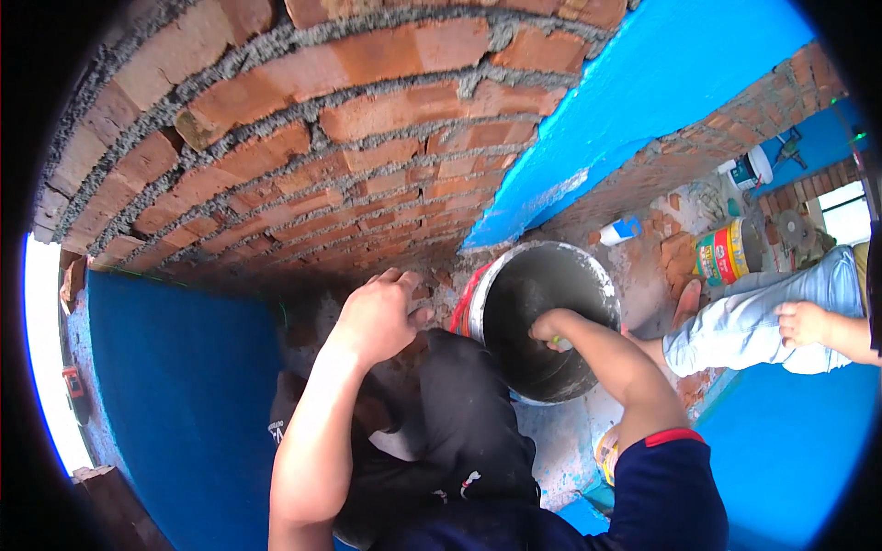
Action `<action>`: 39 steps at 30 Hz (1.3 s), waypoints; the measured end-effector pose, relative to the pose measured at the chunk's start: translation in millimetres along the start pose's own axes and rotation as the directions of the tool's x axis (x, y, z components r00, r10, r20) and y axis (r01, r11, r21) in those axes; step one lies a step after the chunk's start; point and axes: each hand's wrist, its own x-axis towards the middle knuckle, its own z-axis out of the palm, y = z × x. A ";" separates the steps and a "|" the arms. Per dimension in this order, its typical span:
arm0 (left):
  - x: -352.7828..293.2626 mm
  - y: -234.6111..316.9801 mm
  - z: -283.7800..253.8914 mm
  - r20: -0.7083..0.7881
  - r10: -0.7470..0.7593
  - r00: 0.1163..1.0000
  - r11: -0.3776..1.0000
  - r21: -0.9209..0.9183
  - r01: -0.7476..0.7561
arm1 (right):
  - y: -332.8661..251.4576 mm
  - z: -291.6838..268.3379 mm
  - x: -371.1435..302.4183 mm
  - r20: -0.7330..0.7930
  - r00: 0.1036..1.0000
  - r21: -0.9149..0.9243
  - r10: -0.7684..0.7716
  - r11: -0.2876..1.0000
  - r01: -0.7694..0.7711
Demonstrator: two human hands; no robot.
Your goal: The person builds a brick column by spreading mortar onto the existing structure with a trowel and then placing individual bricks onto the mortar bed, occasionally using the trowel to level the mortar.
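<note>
My right hand (pixel 552 328) reaches down inside a large bucket (pixel 602 268) with a grey-smeared inner wall. Its fingers are closed round a yellow-green handle (pixel 559 342), and the rest of that tool is hidden in the dark of the bucket. Wet grey mortar (pixel 537 289) seems to coat the inside. My left hand (pixel 381 312) hangs in the air left of the bucket, above my bent knee. Its fingers are loosely bent with the thumb apart, and nothing is in it.
An unplastered brick wall (pixel 367 119) rises in front, beside a blue painted wall (pixel 680 73). At the right, another person's leg in light trousers (pixel 772 321) is close to the bucket. Beyond stand a colourful pail (pixel 721 253) and a white bucket (pixel 749 170), among brick rubble.
</note>
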 end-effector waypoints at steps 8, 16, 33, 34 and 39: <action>-0.7 8.1 -6.8 0.033 -0.018 0.999 0.999 -0.027 0.019 | -12.7 -30.1 -56.6 -0.384 0.900 -0.694 -0.208 0.707 -0.132; 1.9 10.6 -7.4 0.021 0.060 0.998 0.998 -0.025 -0.059 | -53.8 -17.8 19.2 -0.546 0.732 -0.818 -0.407 0.447 -0.362; -3.4 13.6 -14.0 -0.019 0.009 1.000 0.999 -0.045 -0.010 | -41.0 91.0 -19.0 -0.445 0.837 -0.766 -0.317 0.618 -0.174; -2.9 13.2 -11.3 -0.018 0.022 1.000 0.999 -0.040 -0.022 | -27.7 86.5 -34.3 -0.393 0.854 -0.783 -0.340 0.611 -0.117; -5.0 11.8 -10.6 0.002 0.011 1.000 0.999 -0.031 -0.010 | 0.8 27.4 -119.9 -0.301 0.883 -0.844 -0.360 0.531 -0.072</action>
